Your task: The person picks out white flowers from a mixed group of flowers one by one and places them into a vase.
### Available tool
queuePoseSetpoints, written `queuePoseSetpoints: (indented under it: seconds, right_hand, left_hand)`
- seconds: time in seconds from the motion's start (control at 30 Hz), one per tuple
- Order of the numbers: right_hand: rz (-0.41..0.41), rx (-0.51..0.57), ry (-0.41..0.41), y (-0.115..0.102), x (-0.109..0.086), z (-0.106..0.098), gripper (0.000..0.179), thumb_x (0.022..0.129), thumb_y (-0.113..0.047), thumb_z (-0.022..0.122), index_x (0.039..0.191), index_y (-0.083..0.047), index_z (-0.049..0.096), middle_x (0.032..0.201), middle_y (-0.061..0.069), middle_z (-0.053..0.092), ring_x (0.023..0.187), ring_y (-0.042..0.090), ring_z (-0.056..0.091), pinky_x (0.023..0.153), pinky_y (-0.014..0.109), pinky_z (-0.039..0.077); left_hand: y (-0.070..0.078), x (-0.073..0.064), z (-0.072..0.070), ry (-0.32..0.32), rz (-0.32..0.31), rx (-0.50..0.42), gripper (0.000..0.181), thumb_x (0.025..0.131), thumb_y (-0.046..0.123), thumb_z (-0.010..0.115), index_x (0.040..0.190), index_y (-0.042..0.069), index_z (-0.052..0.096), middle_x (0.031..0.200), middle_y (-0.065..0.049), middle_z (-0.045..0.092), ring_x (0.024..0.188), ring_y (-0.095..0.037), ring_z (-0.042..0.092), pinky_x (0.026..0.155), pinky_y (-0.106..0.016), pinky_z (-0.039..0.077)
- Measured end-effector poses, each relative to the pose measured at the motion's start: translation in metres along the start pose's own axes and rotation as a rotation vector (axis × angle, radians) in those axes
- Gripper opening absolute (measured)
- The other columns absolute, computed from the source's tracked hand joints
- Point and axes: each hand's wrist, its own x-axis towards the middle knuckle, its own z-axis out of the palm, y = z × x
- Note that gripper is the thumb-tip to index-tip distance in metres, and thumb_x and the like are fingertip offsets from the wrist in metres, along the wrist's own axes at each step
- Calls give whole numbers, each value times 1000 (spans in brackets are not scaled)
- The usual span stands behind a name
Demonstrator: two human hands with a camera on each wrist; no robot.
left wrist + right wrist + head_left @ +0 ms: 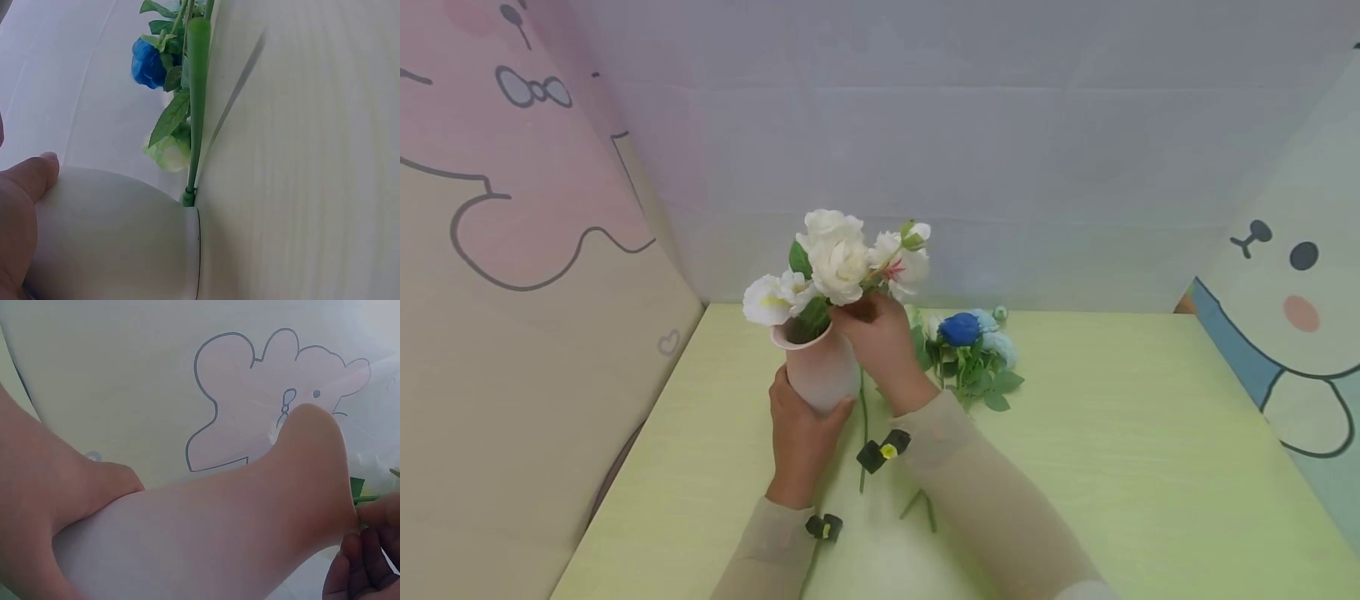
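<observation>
Beige long sleeves (1003, 496) reach from the near side toward the smooth, pale pink-and-white flared vase (820, 371), a black wrist device (872, 457) with a yellow mark fastened at each cuff. That vase stands upright on the pale yellow-green surface (1112, 433). Low on its near side, the left hand (797, 433) has its grip clamped round the body — thumb on the right, fingers on the left. At the vase's rim, on the right, the right hand (883, 346) has its grip drawn together, finger and thumb pinching a thin green stem (367, 499); which blossom that stem carries, I cannot tell.

Above the vase's mouth crowd full white ruffled blossoms (833, 254), with a white flower with a yellow centre (769, 302) leaning out left and a small white bud with green sepals (915, 237) standing out to the right. Right of the vase, just past the right hand, lie a deep blue rose-like flower (960, 330) and light blue blossoms (997, 348) among green leaves (981, 383). One longer stem (865, 417) runs just right of the vase, toward the near side. Behind the vase hangs a pale grey-lavender sheet (925, 150); a pink cartoon figure (527, 233) shows on the wall to the vase's left, a pale cartoon figure (1311, 417) to its right.
</observation>
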Motion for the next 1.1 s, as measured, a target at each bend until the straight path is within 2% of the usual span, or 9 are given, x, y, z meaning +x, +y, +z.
queuePoseSetpoints:
  seconds: [0.13, 0.23, 0.37, 0.47, 0.6, 0.77, 0.83, 0.97, 1.1]
  right_hand:
    - [104, 138, -17, 6, -1, -2, 29, 90, -19, 78, 113, -2, 73, 109, 10, 74, 105, 23, 69, 93, 41, 54]
    - [129, 230, -11, 9, -4, -2, 31, 90, -19, 79, 114, -1, 74, 108, 7, 75, 105, 19, 69, 96, 43, 53]
    - [36, 407, 25, 12, -4, -1, 28, 90, -8, 76, 117, -4, 69, 102, 3, 71, 92, 17, 67, 91, 44, 53]
    - [-27, 478, 66, 11, -4, 0, 16, 90, -3, 72, 106, -8, 69, 90, 2, 69, 81, 17, 65, 85, 41, 54]
    - [-3, 421, 86, 12, -4, 1, 5, 92, -5, 72, 97, -4, 74, 83, 0, 70, 79, 15, 66, 87, 47, 54]
    - [39, 379, 72, 16, -1, 0, 11, 93, -9, 74, 98, 1, 73, 86, 2, 71, 87, 28, 68, 90, 54, 53]
    - [37, 358, 68, 16, -1, -1, 11, 93, -10, 74, 96, 1, 73, 85, 2, 71, 86, 30, 67, 88, 51, 54]
    - [18, 348, 45, 14, -3, -3, 18, 95, -8, 72, 109, 4, 71, 92, 5, 72, 87, 20, 68, 88, 46, 55]
    - [29, 377, 29, 13, -6, -6, 29, 95, -7, 72, 121, 5, 68, 104, 12, 74, 96, 24, 70, 88, 37, 55]
  left_hand:
    - [-1, 1, 1, 10, 7, 2, 109, 76, 36, 92, 154, 3, 24, 137, -25, 41, 118, -41, 49, 97, -59, 43]
    - [-1, 1, 1, 16, 5, -2, 109, 75, 35, 92, 154, 2, 25, 137, -25, 42, 118, -40, 49, 97, -59, 43]
    - [0, 1, 1, 16, -5, -8, 109, 75, 36, 93, 154, 3, 25, 137, -24, 42, 118, -40, 49, 97, -59, 43]
    - [0, 1, 2, 18, -5, -7, 110, 74, 36, 93, 154, 3, 25, 137, -24, 42, 118, -40, 49, 98, -59, 43]
    - [-1, 1, 2, 25, 11, -3, 110, 73, 35, 94, 154, 2, 26, 136, -25, 42, 118, -41, 50, 97, -59, 43]
    - [-3, 1, 3, 35, 34, 2, 111, 72, 35, 94, 153, 2, 26, 136, -25, 42, 118, -41, 50, 98, -60, 43]
    - [-3, 1, 3, 35, 31, 3, 111, 73, 35, 94, 153, 2, 26, 136, -25, 42, 118, -41, 49, 98, -59, 43]
    - [-2, 1, 2, 31, 22, -1, 110, 73, 35, 94, 153, 1, 26, 136, -25, 42, 118, -41, 49, 97, -59, 43]
    - [-1, 1, 2, 25, 25, -4, 110, 74, 35, 94, 153, 1, 26, 136, -26, 42, 118, -41, 50, 98, -59, 43]
